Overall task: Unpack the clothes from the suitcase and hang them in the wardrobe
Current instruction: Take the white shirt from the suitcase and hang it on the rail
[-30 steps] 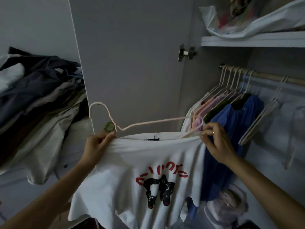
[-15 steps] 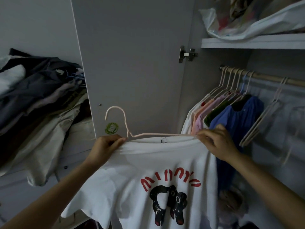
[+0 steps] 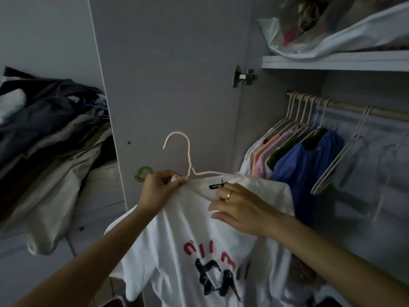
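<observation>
The left hand [image 3: 159, 191] has its fingers curled tight, pinching the white T-shirt [image 3: 190, 244] at its shoulder together with the end of the pale pink hanger [image 3: 188, 156]. The right hand [image 3: 241, 209] has its fingers bent over the shirt's collar, just under the black neck label [image 3: 217, 186], and it seems to be pulling the cloth into place. The shirt is held up in front of the open wardrobe door [image 3: 172, 85], and the hanger's hook sticks up above the left hand. I think the shirt is almost on the hanger but not hung up yet. To the right of the shirt is the wooden rail [image 3: 345, 106], where a row of clothes already hangs, with a blue top [image 3: 309, 171] nearest. Further right on the rail are some bare hangers [image 3: 345, 156], so there looks to be room there for this shirt. The shelf [image 3: 332, 60] sits just above the rail, so the hook must go in under its edge. To the left of the door lies a pile of clothes [image 3: 48, 140], so more work may be left. The suitcase is not in view.
</observation>
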